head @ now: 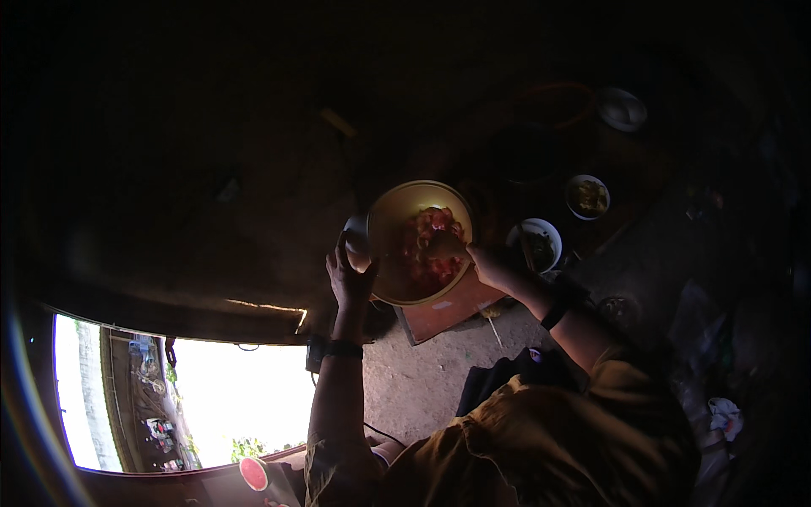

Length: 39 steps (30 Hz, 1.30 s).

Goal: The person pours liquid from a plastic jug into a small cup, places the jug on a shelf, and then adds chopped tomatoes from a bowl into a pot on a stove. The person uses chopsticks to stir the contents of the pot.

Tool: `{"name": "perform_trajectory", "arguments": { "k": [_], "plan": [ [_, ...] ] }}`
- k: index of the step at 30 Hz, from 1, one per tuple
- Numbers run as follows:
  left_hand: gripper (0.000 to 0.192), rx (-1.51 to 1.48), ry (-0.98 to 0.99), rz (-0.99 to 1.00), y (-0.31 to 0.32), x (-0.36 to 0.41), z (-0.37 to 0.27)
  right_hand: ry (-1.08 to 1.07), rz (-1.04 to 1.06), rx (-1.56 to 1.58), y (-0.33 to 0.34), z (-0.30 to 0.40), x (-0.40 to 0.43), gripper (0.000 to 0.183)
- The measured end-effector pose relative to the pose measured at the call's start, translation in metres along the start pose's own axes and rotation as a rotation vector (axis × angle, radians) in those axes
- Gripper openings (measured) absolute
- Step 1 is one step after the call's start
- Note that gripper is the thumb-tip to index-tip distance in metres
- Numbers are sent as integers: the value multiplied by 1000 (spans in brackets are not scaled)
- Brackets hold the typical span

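A wide, pale yellow basin [388,237] holds chopped, wet-looking red pieces [437,222], perhaps tomato. My right hand [489,265] is at its right rim, gripping the handle of a brown ladle or large spoon [447,244] whose head rests over the red pieces. On the other side my left hand [350,279] has its fingers around a smaller pale bowl [358,246] against the basin's left wall. Shadow and the basin's rim hide part of that bowl. Beneath the basin is a reddish board or low tabletop [447,312].
Right of the basin stands a white bowl [556,244] with dark green contents, with a second bowl [589,198] of yellowish food behind it. Farther back is a pale dish [622,109]. A cut watermelon [254,473] lies by the bright doorway [247,393]. Deep shadow covers much else.
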<state>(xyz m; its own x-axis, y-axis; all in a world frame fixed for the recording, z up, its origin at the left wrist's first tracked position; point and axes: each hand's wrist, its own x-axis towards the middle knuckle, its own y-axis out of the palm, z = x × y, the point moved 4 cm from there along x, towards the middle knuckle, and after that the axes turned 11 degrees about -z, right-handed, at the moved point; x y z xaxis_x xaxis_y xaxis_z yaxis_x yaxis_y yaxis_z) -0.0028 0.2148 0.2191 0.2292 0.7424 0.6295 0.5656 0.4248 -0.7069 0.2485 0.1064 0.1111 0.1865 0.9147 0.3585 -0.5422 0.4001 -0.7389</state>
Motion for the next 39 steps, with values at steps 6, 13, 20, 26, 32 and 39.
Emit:
{"name": "perform_trajectory", "arguments": {
  "k": [6,13,20,26,32,39],
  "plan": [
    [80,-395,-339,-167,-12,-4,13,33,3,120,-14,-13,14,18],
    [58,-1565,-1179,-197,-20,-62,26,-110,237,-220,-38,-1,31,27],
    [71,-1911,-1273,-312,-59,-110,16,-224,451,-432,-14,9,50,15],
    [63,-1844,-1266,-376,-101,-133,10,-171,153,-196,50,41,47,11],
    [65,-1854,-1229,-403,-145,-159,25,-258,292,-214,42,32,80,12],
    [65,-1909,-1216,-407,-139,-154,27,-81,336,-115,93,85,82,20]
  ]
}}
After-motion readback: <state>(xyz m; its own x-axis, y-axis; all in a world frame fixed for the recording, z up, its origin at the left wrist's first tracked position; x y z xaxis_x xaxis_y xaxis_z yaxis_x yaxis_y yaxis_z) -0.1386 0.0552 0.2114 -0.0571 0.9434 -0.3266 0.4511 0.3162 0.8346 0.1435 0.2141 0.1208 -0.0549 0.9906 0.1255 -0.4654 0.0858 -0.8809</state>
